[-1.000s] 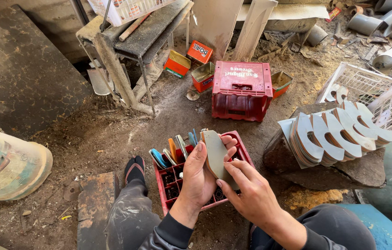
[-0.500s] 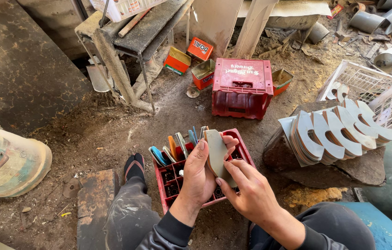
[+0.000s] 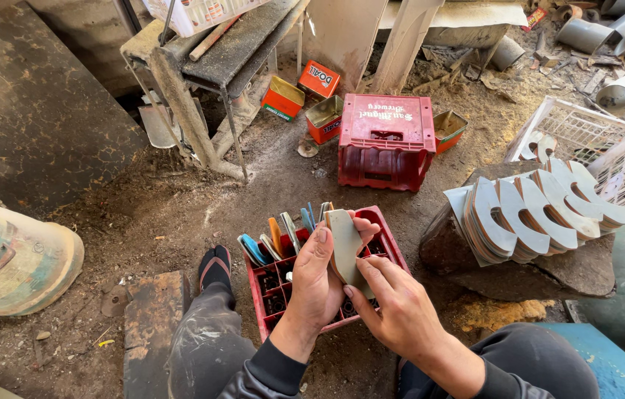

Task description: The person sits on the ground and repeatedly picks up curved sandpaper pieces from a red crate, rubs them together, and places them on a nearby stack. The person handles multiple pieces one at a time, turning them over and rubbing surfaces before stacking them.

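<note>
A flat, grey-beige cut piece (image 3: 346,247) with a rounded outline is being held upright over the near red crate (image 3: 394,247), which is sitting on the dirt floor (image 3: 142,214) with coloured strips standing in its cells. The left hand (image 3: 316,284) is curling around the piece's left edge, thumb pressing its face, while the right hand (image 3: 394,310) is pinching its lower right edge with bent fingers. Beside the crate, a fanned row of pale horseshoe-shaped cutouts (image 3: 534,214) is leaning on a rough stone block (image 3: 519,270).
</note>
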